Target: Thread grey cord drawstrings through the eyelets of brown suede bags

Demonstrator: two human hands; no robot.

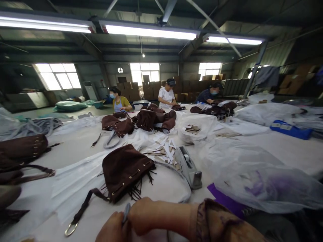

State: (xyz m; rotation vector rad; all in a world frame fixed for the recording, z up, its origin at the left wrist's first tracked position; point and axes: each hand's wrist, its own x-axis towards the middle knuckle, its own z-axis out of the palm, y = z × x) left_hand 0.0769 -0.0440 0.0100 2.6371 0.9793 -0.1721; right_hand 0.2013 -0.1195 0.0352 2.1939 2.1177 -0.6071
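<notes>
Both hands (141,215) pinch a grey strap (126,213) (brown fringed bag (122,169) lying just beyond).

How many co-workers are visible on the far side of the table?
3: a person in a yellow top toward the left, a person in white near the middle, and a person in dark clothing on the right. Others may be out of sight.

No word, brand, number or sign is showing legibly, the dial of the round wall clock (120,70) being too small to read and the pale patches on the blue package (291,129) appearing too blurred to make out.
</notes>
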